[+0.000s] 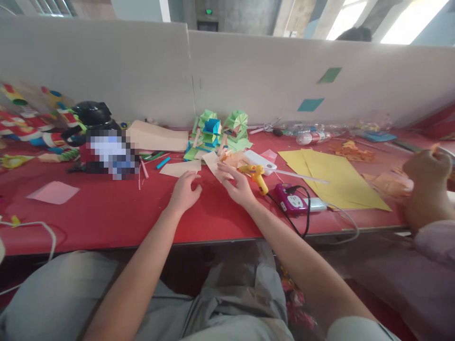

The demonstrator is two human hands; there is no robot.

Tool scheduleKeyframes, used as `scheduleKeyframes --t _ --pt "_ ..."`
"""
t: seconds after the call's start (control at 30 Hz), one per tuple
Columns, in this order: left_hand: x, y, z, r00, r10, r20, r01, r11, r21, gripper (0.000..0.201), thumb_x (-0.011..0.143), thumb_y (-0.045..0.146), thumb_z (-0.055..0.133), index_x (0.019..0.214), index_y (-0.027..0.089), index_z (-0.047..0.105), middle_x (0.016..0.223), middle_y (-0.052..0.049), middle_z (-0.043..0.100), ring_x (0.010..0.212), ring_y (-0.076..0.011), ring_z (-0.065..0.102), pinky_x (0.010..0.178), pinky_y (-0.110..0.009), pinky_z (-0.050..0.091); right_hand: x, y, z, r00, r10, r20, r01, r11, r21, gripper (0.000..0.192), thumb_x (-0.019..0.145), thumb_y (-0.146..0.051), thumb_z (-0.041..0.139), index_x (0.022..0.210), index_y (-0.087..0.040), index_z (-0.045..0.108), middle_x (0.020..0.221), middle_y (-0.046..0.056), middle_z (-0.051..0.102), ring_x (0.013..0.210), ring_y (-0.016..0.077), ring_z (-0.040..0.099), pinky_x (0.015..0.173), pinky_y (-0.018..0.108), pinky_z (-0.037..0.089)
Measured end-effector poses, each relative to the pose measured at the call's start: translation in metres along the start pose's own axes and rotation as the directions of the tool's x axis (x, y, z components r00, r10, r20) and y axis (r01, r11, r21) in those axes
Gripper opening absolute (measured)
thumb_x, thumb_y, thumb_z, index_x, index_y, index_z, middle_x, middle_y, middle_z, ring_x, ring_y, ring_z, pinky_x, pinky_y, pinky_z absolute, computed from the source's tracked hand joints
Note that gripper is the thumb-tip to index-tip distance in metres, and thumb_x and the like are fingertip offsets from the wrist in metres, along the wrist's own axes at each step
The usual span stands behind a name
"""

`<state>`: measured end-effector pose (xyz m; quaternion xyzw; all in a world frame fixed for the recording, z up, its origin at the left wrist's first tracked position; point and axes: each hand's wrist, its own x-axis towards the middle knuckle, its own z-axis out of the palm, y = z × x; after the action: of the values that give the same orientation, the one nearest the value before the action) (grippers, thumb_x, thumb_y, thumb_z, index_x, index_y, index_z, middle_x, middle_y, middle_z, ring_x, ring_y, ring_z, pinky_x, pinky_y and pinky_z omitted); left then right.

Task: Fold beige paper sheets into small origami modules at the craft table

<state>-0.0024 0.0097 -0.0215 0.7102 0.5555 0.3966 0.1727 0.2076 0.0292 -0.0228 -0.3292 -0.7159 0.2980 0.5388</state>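
Person at red table point(106, 213) working w/ paper: left hand point(185, 192) resting loosely curled just below a peach sheet point(180, 168), holding nothing; right hand point(237, 185) pressing spread fingers on a second peach piece point(214, 163), pinning it flat. Glue gun point(256, 176) lying just beside, within reach

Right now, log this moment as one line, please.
left hand: resting on red table, open | right hand: fingers on peach paper | glue gun: beside right hand
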Motion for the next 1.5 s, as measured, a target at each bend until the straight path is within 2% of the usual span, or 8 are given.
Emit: scheduleKeyframes --t 0.1,0.27,0.43,0.63,0.73,0.97,1.3,1.5 --pt "-0.002 0.001 0.001 1.0 0.009 -0.002 -0.009 1.0 0.011 0.028 0.078 0.018 0.061 0.105 0.018 0.07 0.132 -0.016 0.063 0.136 -0.0331 0.05 0.116 -0.05 0.038 -0.003 -0.002 0.0 0.993 -0.074 0.088 0.082 0.993 -0.085 0.019 0.087 -0.019 0.057 0.097 -0.019 0.074 0.117 0.011 0.074 0.123 0.0249 0.063 0.11 0.045 0.046" --pt "0.006 0.0 -0.016 1.0 -0.019 0.013 0.017 0.997 0.081 0.023 0.081 0.021 0.058 0.1 0.021 0.071 0.117 -0.013 0.071 0.113 -0.0311 0.066 0.105 -0.047 0.048 -0.007 -0.007 0.002 0.975 -0.007 0.22 0.05 0.981 -0.189 0.021 0.08 -0.012 0.056 0.091 -0.018 0.072 0.09 0.006 0.075 0.081 0.0182 0.067 0.075 0.031 0.053" --pt "0.059 -0.027 -0.047 0.995 -0.094 -0.015 0.092 0.913 0.398 0.019 0.076 0.018 0.059 0.089 0.019 0.074 0.11 -0.016 0.072 0.11 -0.0362 0.066 0.102 -0.047 0.049 -0.009 -0.013 0.006 0.944 -0.018 0.33 0.068 0.988 -0.14 0.02 0.078 -0.011 0.056 0.089 -0.017 0.071 0.089 0.006 0.073 0.075 0.0165 0.064 0.07 0.029 0.051" --pt "0.134 -0.069 -0.06 0.993 -0.118 -0.025 0.109 0.8 0.59 0.061 0.077 0.009 0.051 0.137 0.007 0.058 0.139 -0.022 0.06 0.129 -0.0354 0.056 0.107 -0.044 0.044 -0.01 -0.014 0.009 0.942 0.016 0.336 0.03 0.991 -0.132 0.02 0.077 -0.01 0.056 0.087 -0.018 0.071 0.089 0.006 0.073 0.078 0.0171 0.065 0.072 0.029 0.051" --pt "0.152 -0.083 -0.059 0.98 -0.192 0.058 0.111 0.76 0.64 0.064 0.078 0.012 0.054 0.142 0.011 0.056 0.141 -0.021 0.06 0.128 -0.0368 0.057 0.105 -0.048 0.044 -0.01 -0.014 0.01 0.94 0.025 0.341 0.014 0.994 -0.111 0.02 0.077 -0.009 0.055 0.087 -0.018 0.071 0.088 0.005 0.073 0.077 0.0168 0.065 0.072 0.029 0.051" --pt "0.161 -0.095 -0.059 0.973 -0.229 0.038 0.139 0.707 0.694 0.043 0.084 0.017 0.052 0.123 0.016 0.072 0.121 -0.022 0.07 0.113 -0.0398 0.064 0.095 -0.051 0.046 -0.009 -0.018 0.01 0.942 0.046 0.333 -0.016 0.996 -0.093 0.02 0.077 -0.009 0.056 0.087 -0.018 0.07 0.087 0.005 0.072 0.071 0.0146 0.062 0.066 0.026 0.049" --pt "0.155 -0.081 -0.07 0.974 -0.191 -0.122 0.226 0.794 0.564 0.024 0.088 0.023 0.059 0.101 0.009 0.073 0.081 -0.008 0.067 0.085 -0.0222 0.055 0.085 -0.034 0.041 -0.008 -0.018 0.01 0.94 0.047 0.339 -0.015 0.995 -0.096 0.02 0.077 -0.008 0.055 0.086 -0.017 0.07 0.086 0.005 0.072 0.071 0.0149 0.062 0.066 0.026 0.049" --pt "0.155 -0.065 -0.075 0.937 -0.155 -0.314 0.296 0.83 0.472 0.031 0.096 0.027 0.049 0.112 0.01 0.07 0.097 -0.008 0.071 0.085 -0.0185 0.053 0.083 -0.031 0.04 -0.007 -0.015 0.009 0.943 0.063 0.326 -0.027 0.993 -0.114 0.019 0.076 -0.009 0.056 0.085 -0.018 0.071 0.086 0.004 0.072 0.073 0.0152 0.062 0.068 0.027 0.049"
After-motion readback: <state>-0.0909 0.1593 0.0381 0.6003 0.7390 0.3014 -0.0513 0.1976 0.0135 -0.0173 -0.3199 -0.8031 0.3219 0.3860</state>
